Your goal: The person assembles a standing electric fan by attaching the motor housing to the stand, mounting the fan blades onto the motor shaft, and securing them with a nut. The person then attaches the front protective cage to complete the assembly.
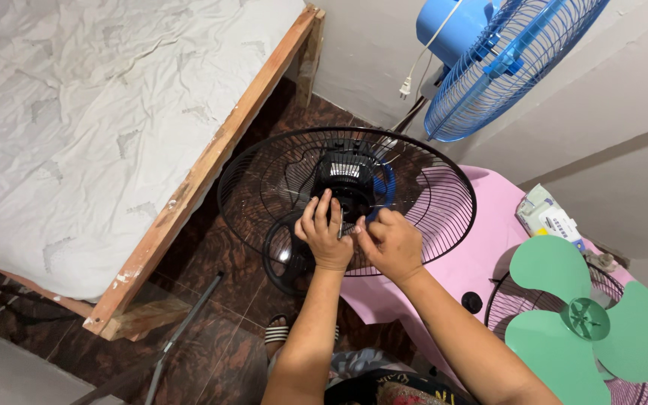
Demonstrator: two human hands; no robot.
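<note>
A black wire fan guard [264, 176] with a black motor housing [346, 176] at its centre stands in front of me. My left hand [324, 236] rests on the motor hub, fingers spread against it, and a thin metal piece shows beside its fingers. My right hand [388, 244] is pinched close to the left one, just below the hub; what it pinches is too small to tell. A blue part [388, 187] shows behind the motor on the right.
A green three-blade fan propeller [586, 319] lies on another wire guard [504, 300] on a pink table [481, 247]. A blue fan [504, 60] hangs at the wall. A bed with a white mattress [76, 127] and wooden frame [211, 150] is on the left. A metal pole [181, 330] lies on the brown floor.
</note>
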